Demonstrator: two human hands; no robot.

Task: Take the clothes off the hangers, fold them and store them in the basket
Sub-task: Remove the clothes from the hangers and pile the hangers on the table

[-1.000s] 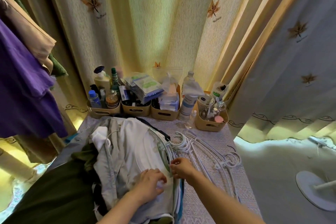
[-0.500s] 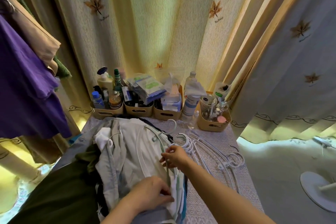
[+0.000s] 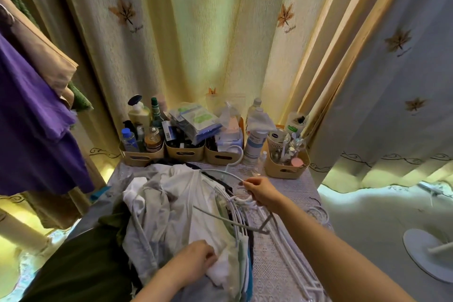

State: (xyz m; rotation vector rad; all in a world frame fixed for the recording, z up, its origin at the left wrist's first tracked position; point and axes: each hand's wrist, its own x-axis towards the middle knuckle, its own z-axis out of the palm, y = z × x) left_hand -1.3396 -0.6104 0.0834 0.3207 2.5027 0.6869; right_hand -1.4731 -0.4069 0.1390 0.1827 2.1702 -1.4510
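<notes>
Leaf-printed yellow curtains [image 3: 220,32] backed the lace-covered table [image 3: 267,272] as right hand [image 3: 262,193] fingers [image 3: 248,182] pinched a white plastic hanger [image 3: 220,172] by one arm and the left hand [image 3: 196,258] clutched a white fabric top [image 3: 186,193], lying atop the clothes heap [image 3: 152,203]. Pinning cloth while drawing the hanger sideways should spare the collar.

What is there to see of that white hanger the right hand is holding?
The white hanger looks like thin plastic: a curved hook and two slim sloping arms. The right hand grips it near the neck, holding it tilted over the clothes pile, hook toward the beige bins. Its arms lie across a white garment; whether an end is inside the cloth is unclear. Other white hangers lie beneath.
</notes>
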